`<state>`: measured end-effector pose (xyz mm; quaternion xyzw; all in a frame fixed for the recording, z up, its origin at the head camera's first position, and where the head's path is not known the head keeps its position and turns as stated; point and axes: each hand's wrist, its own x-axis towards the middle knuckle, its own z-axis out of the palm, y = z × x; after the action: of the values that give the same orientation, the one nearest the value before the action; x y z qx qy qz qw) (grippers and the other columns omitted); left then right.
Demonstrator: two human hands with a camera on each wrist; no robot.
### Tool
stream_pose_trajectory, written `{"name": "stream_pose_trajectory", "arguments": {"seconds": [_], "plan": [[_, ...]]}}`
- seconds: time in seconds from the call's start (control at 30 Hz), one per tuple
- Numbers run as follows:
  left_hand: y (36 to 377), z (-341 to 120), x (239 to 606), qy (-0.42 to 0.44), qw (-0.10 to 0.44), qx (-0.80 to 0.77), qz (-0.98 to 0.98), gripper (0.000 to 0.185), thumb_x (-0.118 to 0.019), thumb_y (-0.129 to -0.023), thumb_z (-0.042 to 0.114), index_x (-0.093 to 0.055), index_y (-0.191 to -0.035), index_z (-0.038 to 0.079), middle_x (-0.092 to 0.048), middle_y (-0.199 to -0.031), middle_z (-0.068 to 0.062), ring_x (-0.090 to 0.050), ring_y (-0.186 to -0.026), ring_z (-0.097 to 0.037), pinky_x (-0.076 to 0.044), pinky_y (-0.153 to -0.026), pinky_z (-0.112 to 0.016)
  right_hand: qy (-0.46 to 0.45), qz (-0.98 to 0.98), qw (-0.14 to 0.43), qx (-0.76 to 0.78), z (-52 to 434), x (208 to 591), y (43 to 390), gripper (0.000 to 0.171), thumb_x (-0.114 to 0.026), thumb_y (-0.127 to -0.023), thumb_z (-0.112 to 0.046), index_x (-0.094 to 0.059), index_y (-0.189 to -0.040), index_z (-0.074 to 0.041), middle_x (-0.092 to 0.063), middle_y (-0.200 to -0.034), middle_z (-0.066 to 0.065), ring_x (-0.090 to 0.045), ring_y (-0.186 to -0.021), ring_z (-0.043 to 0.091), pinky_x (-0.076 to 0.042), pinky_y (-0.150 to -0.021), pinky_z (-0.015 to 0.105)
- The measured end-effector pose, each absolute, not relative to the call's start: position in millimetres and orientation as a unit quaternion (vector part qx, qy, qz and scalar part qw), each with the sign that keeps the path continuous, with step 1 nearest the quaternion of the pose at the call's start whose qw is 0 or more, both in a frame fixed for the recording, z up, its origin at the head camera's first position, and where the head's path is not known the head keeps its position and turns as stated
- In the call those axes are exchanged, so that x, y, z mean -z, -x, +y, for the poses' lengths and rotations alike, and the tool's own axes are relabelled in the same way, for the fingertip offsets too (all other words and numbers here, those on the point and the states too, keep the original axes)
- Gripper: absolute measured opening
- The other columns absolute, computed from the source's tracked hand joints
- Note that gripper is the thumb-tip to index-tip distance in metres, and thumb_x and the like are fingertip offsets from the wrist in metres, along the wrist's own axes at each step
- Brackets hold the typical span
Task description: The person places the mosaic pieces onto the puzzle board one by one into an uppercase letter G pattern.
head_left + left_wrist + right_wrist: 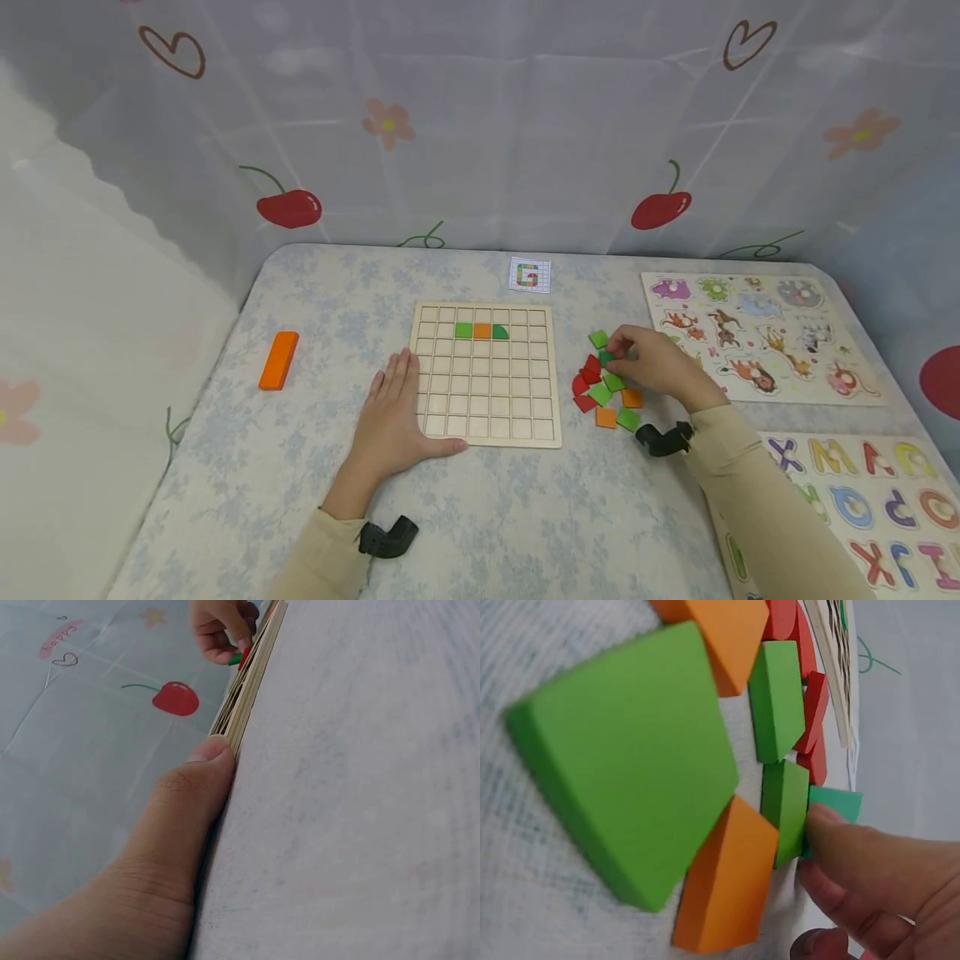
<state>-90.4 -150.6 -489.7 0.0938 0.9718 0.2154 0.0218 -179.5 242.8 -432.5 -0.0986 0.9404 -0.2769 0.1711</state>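
Observation:
A square wooden grid board (pixel 480 408) lies on the table. One of its upper rows holds a light green square (pixel 464 331), an orange square (pixel 482 332) and a dark green quarter-round (pixel 499 332), side by side. My left hand (pixel 390 425) rests at the board's lower left corner, fingers straight along the left edge and thumb at the front edge. To the right of the board, my right hand (pixel 656 362) pinches a dark green piece (pixel 840 801) between thumb and fingers. Around it lie loose green, orange and red pieces, such as an orange square (pixel 606 417).
A small pattern card (pixel 529 275) lies behind the board. On the right are an animal puzzle board (pixel 817 392) and a letter puzzle board (pixel 825 492), partly under the right forearm. An orange bar-shaped block (pixel 278 361) lies at the left.

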Motion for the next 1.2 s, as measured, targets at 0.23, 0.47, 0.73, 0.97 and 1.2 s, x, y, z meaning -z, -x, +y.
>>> {"name": "stream_pose_trajectory", "arguments": {"seconds": [0.23,0.47,0.73,0.97,1.2], "plan": [[90,-152,490,-0.094,0.027,-0.21,0.973,0.15,-0.06,-0.056,0.095,-0.001,-0.159,0.004,-0.001,-0.168,-0.013,0.0,-0.156,-0.029,-0.008,-0.127,-0.049,0.099,0.934,0.169,0.299,244,436,181,0.02,-0.073,-0.091,-0.02,-0.063,-0.105,-0.01,-0.062,-0.1,0.008,-0.055,-0.088,0.023,-0.048,-0.074,0.03],[90,-151,489,-0.096,0.022,-0.211,0.972,0.149,-0.064,-0.056,0.092,-0.003,-0.159,0.002,-0.002,-0.168,-0.014,-0.002,-0.156,-0.03,-0.01,-0.126,-0.05,0.087,0.943,0.163,0.275,238,437,183,0.02,-0.073,-0.091,-0.022,-0.066,-0.105,-0.009,-0.061,-0.095,0.007,-0.053,-0.086,0.023,-0.046,-0.074,0.032],[90,-151,488,-0.095,0.022,-0.211,0.973,0.15,-0.065,-0.056,0.091,-0.004,-0.159,0.001,-0.003,-0.168,-0.015,-0.002,-0.156,-0.03,-0.01,-0.126,-0.051,0.11,0.933,0.16,0.302,239,439,183,0.018,-0.071,-0.092,-0.016,-0.059,-0.101,-0.008,-0.059,-0.096,0.009,-0.051,-0.081,0.022,-0.043,-0.07,0.032],[91,-151,488,-0.091,0.032,-0.206,0.974,0.15,-0.063,-0.056,0.092,-0.001,-0.159,0.003,-0.001,-0.168,-0.013,-0.001,-0.156,-0.029,-0.008,-0.127,-0.049,0.117,0.926,0.145,0.329,238,436,187,0.015,-0.066,-0.096,-0.015,-0.055,-0.105,-0.009,-0.056,-0.098,0.008,-0.05,-0.08,0.022,-0.044,-0.066,0.03],[91,-150,489,-0.091,0.034,-0.204,0.974,0.15,-0.064,-0.056,0.092,-0.002,-0.159,0.003,-0.001,-0.168,-0.013,0.0,-0.156,-0.029,-0.008,-0.127,-0.049,0.147,0.915,0.142,0.348,206,430,204,0.01,-0.063,-0.098,-0.018,-0.059,-0.107,-0.014,-0.056,-0.098,0.006,-0.05,-0.075,0.022,-0.047,-0.063,0.029]]}}
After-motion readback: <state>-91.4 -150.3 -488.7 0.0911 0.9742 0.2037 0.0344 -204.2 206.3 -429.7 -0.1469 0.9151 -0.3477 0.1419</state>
